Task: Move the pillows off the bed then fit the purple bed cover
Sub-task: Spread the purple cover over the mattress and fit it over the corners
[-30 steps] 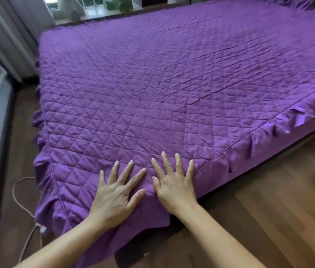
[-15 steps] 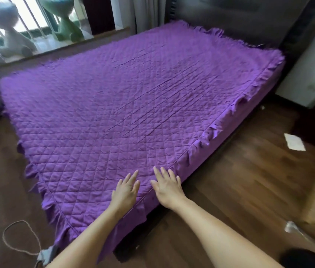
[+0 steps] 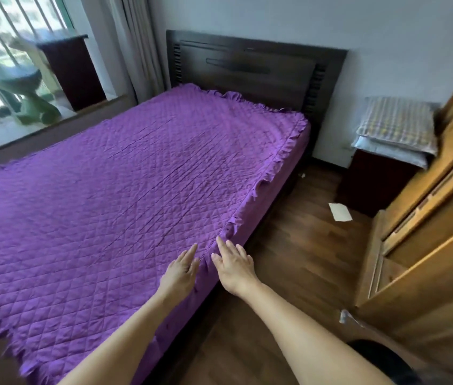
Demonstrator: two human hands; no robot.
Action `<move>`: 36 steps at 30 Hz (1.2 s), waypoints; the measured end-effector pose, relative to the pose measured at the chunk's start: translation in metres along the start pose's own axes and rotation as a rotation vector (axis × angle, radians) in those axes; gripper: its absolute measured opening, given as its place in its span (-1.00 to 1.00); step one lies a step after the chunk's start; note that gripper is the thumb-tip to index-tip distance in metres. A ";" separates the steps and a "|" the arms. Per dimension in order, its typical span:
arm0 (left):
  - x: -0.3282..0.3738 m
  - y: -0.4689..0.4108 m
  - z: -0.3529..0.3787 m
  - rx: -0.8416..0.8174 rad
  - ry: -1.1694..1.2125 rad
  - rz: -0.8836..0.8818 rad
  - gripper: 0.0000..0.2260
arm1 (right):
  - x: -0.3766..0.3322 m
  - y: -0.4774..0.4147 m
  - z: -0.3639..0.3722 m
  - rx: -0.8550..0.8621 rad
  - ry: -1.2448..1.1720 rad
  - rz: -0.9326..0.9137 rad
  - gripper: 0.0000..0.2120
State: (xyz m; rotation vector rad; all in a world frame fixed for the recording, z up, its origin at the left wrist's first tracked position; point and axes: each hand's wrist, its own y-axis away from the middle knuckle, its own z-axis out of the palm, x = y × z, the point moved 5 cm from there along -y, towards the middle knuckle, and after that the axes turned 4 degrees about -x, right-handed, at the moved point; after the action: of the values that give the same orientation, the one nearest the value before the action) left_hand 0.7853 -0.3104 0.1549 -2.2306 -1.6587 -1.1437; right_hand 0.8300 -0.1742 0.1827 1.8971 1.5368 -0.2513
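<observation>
Covering the bed [image 3: 247,65], the purple bed cover [image 3: 108,195] lies under the left hand [image 3: 182,269], which is flat with straight fingers by the side seam. The right hand [image 3: 233,262], fingers also straight, reaches over the ruffled edge just beside it. The frame cuts off the cover's left side. It is diamond-quilted with a frilled border. Two pillows [image 3: 397,129] are stacked on a nightstand [image 3: 372,182].

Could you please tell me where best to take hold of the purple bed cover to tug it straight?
Probably pinch the ruffled frill along the side edge, approaching from the side of the right hand: it hangs free below the seam, while the quilted top of the purple bed cover lies flat with nothing to grip.
</observation>
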 end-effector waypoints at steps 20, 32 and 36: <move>0.176 -0.075 -0.021 -0.042 -0.033 0.157 -0.57 | 0.050 -0.024 -0.166 0.186 -0.040 0.062 -0.50; 0.231 -0.183 -0.058 -0.081 -0.014 0.239 -0.57 | 0.069 -0.110 -0.237 0.253 -0.074 0.120 -0.50; 0.251 -0.214 -0.046 -0.125 0.028 0.233 -0.57 | 0.098 -0.135 -0.254 0.247 -0.085 0.164 -0.50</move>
State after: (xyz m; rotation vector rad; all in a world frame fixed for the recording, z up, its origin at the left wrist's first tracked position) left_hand 0.6042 -0.0603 0.2797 -2.3930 -1.3072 -1.2408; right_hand 0.6677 0.0673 0.2707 2.1613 1.3357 -0.4593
